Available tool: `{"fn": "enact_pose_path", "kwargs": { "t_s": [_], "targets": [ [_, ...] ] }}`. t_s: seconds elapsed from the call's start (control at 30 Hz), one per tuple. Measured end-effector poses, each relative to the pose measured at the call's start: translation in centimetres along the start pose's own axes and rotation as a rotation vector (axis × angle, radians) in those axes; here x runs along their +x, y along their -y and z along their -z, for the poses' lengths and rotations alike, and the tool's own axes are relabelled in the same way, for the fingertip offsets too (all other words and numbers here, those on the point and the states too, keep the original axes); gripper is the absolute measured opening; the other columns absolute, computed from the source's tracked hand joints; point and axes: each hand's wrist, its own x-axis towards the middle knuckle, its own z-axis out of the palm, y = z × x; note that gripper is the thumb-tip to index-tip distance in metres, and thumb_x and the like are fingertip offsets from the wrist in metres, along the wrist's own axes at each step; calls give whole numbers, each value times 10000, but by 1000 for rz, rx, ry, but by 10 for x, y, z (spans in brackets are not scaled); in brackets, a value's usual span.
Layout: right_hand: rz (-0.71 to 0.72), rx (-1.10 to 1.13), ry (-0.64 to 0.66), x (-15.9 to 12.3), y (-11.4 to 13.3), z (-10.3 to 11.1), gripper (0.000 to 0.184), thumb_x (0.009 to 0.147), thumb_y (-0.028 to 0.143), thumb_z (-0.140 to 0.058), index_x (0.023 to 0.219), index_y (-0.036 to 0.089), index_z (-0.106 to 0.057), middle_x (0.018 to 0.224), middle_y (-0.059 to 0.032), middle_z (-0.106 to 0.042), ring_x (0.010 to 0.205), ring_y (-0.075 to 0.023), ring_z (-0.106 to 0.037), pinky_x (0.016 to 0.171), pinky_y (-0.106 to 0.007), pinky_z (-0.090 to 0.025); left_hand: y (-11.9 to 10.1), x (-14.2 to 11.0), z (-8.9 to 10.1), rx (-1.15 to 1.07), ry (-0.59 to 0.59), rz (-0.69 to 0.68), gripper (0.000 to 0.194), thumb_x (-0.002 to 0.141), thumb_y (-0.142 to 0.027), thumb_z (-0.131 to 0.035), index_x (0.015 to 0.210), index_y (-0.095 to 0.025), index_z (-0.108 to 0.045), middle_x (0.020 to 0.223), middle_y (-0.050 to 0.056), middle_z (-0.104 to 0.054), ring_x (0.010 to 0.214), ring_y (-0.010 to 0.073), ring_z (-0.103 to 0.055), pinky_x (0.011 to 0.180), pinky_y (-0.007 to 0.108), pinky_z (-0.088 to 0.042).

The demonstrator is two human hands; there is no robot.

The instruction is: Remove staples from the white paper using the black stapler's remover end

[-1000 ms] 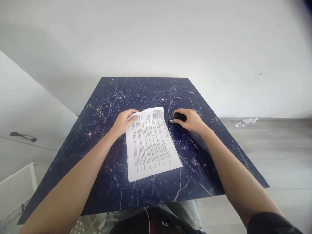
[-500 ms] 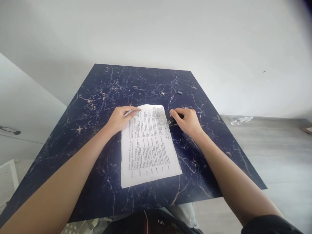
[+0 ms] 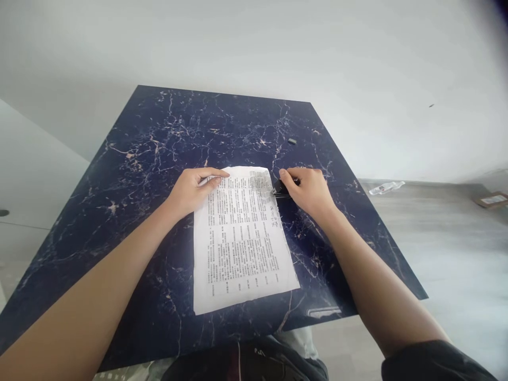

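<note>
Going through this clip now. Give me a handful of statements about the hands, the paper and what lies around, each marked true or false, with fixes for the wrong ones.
1. The left hand touches the paper near its far left corner. True.
2. The right hand holds a black tool. True.
3. The black tool is at the paper's left edge. False: it is at the right edge.
4. The paper is blank. False: it is printed.
5. A small block lies on the table. True.
6. The small block lies on the paper. False: it lies apart, beyond it.
</note>
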Motion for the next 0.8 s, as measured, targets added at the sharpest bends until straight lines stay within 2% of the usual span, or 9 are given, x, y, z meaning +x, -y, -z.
{"fn": "enact_pose_path", "kwargs": {
  "t_s": [0.17,0.5,0.8],
  "targets": [
    [-81,15,-37,2,-1,-12,523,1003,458,-441,548,230,-322,506,-4,-377,500,-133,-321,503,-325,-234,-2,0,-2,8,6,-8,215,940,-261,-647,1079,-285,-809,1126,20,-797,1060,230,-736,1039,429,-556],
    [-101,18,-47,0,23,-19,478,993,346,-451,547,230,-326,517,-10,-393,505,-135,-341,526,-345,-234,-5,-2,-4,-18,32,2,214,950,-256,-646,1092,-275,-806,1135,21,-793,1055,223,-736,1041,412,-551],
    [-145,-5,-116,0,13,-16,445,935,251,-468,564,229,-222,490,33,-293,500,-112,-251,531,-339,-210,-7,-4,-3,8,47,12,228,964,-305,-635,1114,-287,-806,1169,25,-791,1079,214,-736,1037,372,-552]
  ]
}}
